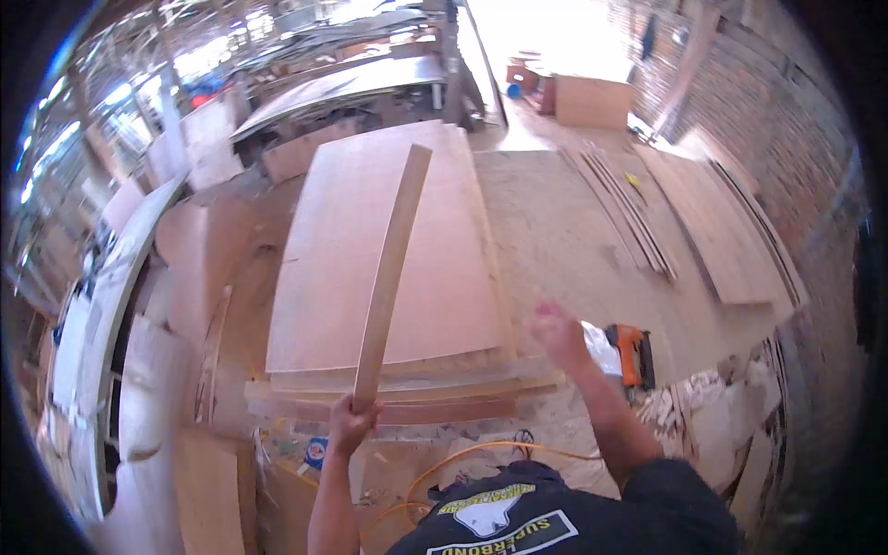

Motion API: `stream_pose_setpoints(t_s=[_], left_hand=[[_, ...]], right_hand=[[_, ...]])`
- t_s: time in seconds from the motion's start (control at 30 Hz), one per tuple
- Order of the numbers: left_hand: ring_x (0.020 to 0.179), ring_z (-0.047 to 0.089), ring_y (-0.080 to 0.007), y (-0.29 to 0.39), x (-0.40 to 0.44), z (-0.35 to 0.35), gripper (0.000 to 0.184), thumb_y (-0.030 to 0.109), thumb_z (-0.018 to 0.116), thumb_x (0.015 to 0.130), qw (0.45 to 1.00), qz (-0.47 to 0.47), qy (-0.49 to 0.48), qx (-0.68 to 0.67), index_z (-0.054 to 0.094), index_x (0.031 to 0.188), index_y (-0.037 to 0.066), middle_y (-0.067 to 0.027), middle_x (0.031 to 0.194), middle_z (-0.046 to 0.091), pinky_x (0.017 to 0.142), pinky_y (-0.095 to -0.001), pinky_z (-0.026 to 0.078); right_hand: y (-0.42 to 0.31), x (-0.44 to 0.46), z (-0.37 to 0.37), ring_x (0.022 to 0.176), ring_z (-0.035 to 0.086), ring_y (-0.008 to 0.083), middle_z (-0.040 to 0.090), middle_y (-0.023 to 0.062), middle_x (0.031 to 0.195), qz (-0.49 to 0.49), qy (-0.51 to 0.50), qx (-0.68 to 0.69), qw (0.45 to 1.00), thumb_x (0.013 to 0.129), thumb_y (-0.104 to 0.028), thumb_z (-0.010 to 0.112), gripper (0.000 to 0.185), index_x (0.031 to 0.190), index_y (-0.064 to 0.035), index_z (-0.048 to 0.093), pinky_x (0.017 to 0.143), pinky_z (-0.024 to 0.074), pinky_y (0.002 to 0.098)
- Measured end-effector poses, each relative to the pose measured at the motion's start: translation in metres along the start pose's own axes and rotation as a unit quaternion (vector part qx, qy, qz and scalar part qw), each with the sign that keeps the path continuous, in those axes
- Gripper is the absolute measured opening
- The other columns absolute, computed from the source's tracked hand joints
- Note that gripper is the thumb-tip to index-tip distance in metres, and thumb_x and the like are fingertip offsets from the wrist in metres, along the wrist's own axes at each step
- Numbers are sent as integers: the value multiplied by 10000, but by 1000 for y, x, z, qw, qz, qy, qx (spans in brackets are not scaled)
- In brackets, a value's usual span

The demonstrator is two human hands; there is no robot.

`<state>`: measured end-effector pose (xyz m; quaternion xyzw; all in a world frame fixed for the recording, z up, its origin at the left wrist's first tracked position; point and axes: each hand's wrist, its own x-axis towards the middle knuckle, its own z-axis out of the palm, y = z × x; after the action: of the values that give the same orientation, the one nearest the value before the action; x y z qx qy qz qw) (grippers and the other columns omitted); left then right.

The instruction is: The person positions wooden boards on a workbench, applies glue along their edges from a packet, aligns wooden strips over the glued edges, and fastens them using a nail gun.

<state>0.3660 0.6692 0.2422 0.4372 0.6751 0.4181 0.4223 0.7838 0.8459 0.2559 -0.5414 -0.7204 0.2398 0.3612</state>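
My left hand (353, 423) is closed round the lower end of a long flat wooden strip (393, 268), which points up and away over a large plywood sheet (314, 259). My right hand (555, 331) is raised in the air to the right of the sheet, blurred, so its fingers cannot be made out. An orange and black nail gun (631, 356) lies just right of it, beside a white plastic bag (601, 349). Wooden boards (444, 410) lie along the near edge of the sheet.
A yellow hose (481, 446) curls near my body, with a blue tape measure (315, 451) to the left. Thin strips (629, 213) and wide panels (712, 231) lie at the right, before a brick wall (777, 120). Wood scraps (661, 412) lie near the nail gun.
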Motion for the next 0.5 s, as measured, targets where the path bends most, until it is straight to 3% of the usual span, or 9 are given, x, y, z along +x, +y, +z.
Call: stream_pose_setpoints(t_s=[0.03,0.1,0.23,0.33,0.43,0.5], left_hand=[[634,622,-96,-4,-10,-7,201,148,842,880,998,-12,-22,49,687,916,26,-28,738,667,534,-277,497],[628,626,-104,-42,-20,-12,193,89,871,832,998,5,-58,-25,696,879,23,-28,754,685,542,-286,523],[617,639,-109,-60,-40,-14,209,83,884,814,992,-25,-119,-33,707,904,19,-28,755,696,560,-293,560],[609,656,-110,-56,-51,-11,215,102,897,801,989,-53,-136,-17,725,889,9,-34,740,702,555,-294,574],[598,665,-113,-47,-60,-4,201,106,897,786,989,-56,-136,10,741,857,0,-39,718,704,538,-298,581],[599,666,-114,-47,-67,1,180,94,884,785,990,-54,-129,30,750,854,-2,-44,724,713,545,-297,585]], right_hand=[[-11,24,-10,1168,695,235,731,133,1236,-2,59,38,998,911,-264,804,585,1422,-62,604,971,554,390],[-39,62,-36,1276,647,292,644,169,1403,-50,88,75,992,928,-350,793,682,1520,-138,531,1008,544,430],[-49,115,-45,1320,579,250,588,132,1468,-49,70,201,976,945,-344,786,757,1608,-247,433,995,545,420],[-54,121,-46,1213,627,175,635,121,1385,-10,-26,309,951,951,-242,783,742,1606,-196,439,1000,539,360],[-59,113,-57,1048,680,137,721,97,1188,39,-82,102,991,936,-190,798,643,1524,-124,543,936,561,313],[-49,99,-47,947,683,121,725,58,1057,22,21,233,972,918,-160,813,543,1424,-90,627,891,570,293]])
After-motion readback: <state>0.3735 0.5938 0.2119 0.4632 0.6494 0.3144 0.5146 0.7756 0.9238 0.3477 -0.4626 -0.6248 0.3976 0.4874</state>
